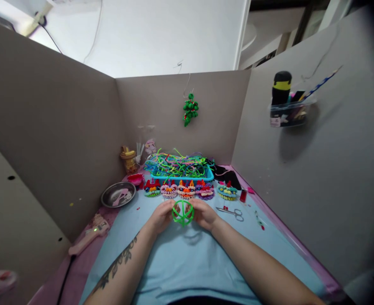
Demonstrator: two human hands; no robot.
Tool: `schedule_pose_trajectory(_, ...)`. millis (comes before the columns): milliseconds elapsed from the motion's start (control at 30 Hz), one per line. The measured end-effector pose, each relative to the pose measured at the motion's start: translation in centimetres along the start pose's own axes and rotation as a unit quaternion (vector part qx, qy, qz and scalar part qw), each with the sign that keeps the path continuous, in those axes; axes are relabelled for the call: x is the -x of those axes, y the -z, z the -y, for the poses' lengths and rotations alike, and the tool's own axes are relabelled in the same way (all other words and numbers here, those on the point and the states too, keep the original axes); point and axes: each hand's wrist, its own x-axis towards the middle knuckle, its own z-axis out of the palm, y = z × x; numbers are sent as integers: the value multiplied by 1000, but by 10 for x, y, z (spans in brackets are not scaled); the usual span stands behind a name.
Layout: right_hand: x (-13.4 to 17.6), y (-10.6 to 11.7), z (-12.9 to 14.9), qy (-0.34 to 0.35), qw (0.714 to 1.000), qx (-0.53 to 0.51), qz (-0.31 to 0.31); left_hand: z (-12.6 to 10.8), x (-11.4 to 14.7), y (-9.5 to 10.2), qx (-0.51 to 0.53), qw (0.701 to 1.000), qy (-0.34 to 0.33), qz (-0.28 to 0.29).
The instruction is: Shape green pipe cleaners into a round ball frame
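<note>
A round, cage-like frame of bright green pipe cleaners [183, 218] is held up between my two hands, just above the blue cloth. My left hand [163, 215] has its fingers closed on the frame's left side. On the opposite side, my right hand [205, 214] grips the rim with bent fingers. Some fingertips are hidden behind the green strands. Just beyond my hands sits a row of colourful fuzzy animal-face figures, among them an orange and white one [186, 189] and a blue and yellow one [227, 191].
A blue tray [182, 178] heaped with pipe cleaners stands behind the figures. Scissors [233, 213] lie to the right. At left are a metal bowl [118, 195] and a pink glue gun [91, 234] with a cord. Grey panels [177, 140] enclose the table on three sides.
</note>
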Motion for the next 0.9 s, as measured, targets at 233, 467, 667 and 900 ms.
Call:
schedule_pose_trajectory(233,-3,2,-1,11,999,-35,-24,2,1,0,5,1000,19,12)
schedule_pose_trajectory(467,-6,4,-2,12,999,-29,-23,-3,0,-5,21,999,-7,-26)
schedule_pose_trajectory(667,0,-3,4,10,1000,1,-21,-4,-3,-4,30,998,-28,-45)
schedule_pose_trajectory(900,-2,0,2,38,998,39,-22,3,-7,4,13,998,-39,-53)
